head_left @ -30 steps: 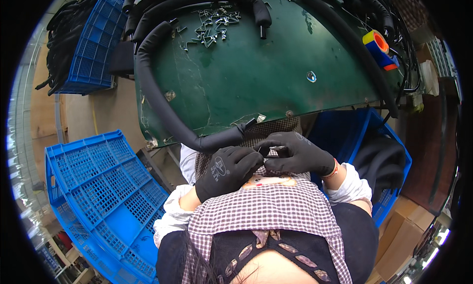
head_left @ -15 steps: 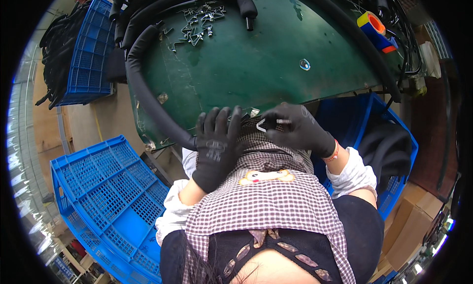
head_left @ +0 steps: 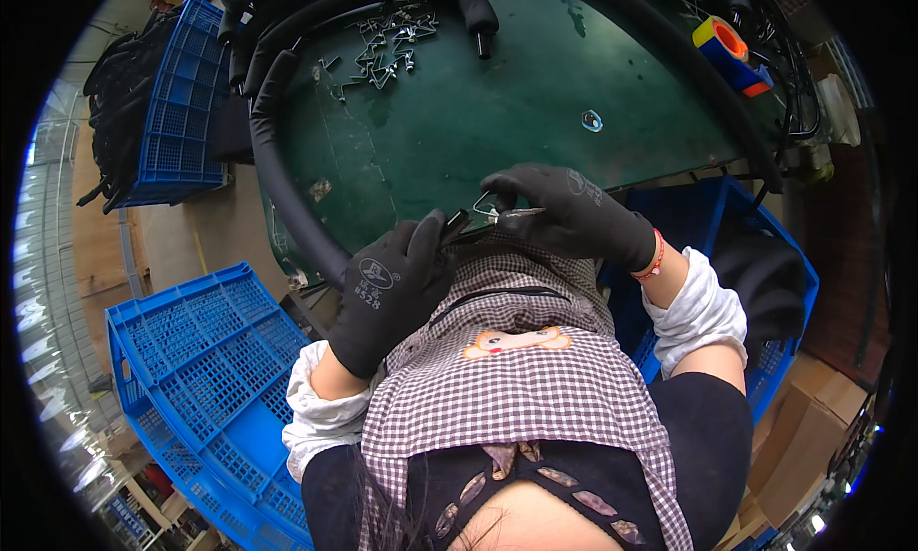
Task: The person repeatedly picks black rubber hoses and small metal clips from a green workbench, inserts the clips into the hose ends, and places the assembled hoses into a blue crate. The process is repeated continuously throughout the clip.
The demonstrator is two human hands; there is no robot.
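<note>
My left hand (head_left: 397,288), in a black work glove, is closed around the near end of a curved black foam-covered tube (head_left: 298,193). A short shiny dark tube end (head_left: 456,225) pokes out past the thumb and fingers; its join to the foam is hidden by the glove. My right hand (head_left: 564,212), also in a black glove, pinches a small bent V-shaped metal clip (head_left: 485,205). The clip is just right of the tube end, with a narrow gap seeming to lie between them. Both hands are over the table's near edge, in front of my checked apron (head_left: 516,388).
Several similar metal clips (head_left: 387,49) lie on the green table (head_left: 459,121). More foam-covered tubes (head_left: 354,6) are at the back left. A tape roll (head_left: 729,43) stands at the far right. Blue crates (head_left: 215,360) flank me, and cardboard boxes (head_left: 798,436) are at lower right.
My left hand has gone from stretched fingers to a grip on the tube, whose dark end now shows. My right hand has moved away from my body, bringing the clip near that end.
</note>
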